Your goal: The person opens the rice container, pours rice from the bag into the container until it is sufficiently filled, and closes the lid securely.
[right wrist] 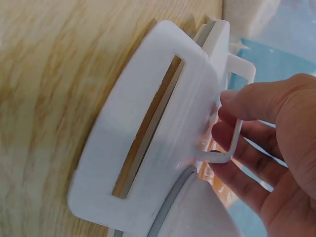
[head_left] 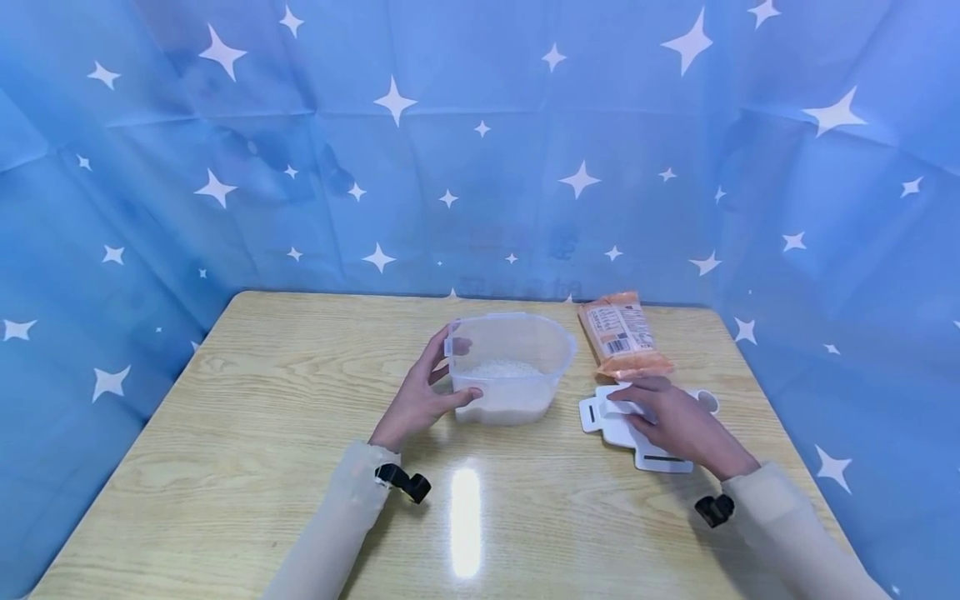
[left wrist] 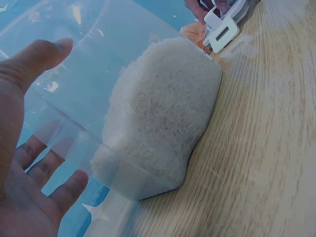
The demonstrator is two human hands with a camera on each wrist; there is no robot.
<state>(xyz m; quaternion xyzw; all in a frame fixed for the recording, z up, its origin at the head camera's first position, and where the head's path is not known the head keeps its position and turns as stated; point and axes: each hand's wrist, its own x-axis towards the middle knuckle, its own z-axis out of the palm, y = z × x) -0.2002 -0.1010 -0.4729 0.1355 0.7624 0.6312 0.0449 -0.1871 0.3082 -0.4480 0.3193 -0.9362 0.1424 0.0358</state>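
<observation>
A clear plastic container [head_left: 517, 400] stands on the table, partly filled with white rice [left wrist: 163, 98]. My left hand [head_left: 423, 396] holds its left side, thumb at the front wall and fingers round the back; some fingers show through the plastic in the left wrist view. To the right lies a white lid [head_left: 618, 429] with slotted tabs, a raised loop handle [right wrist: 232, 143] and a grey seal along its edge. My right hand [head_left: 678, 421] pinches that handle between thumb and fingers. The lid's slotted flap lies close over the wood in the right wrist view.
An orange and white printed packet [head_left: 622, 333] lies behind the lid, near the table's back right. The wooden table [head_left: 247, 442] ends at a blue curtain [head_left: 480, 167] with white stars, which also runs along both sides.
</observation>
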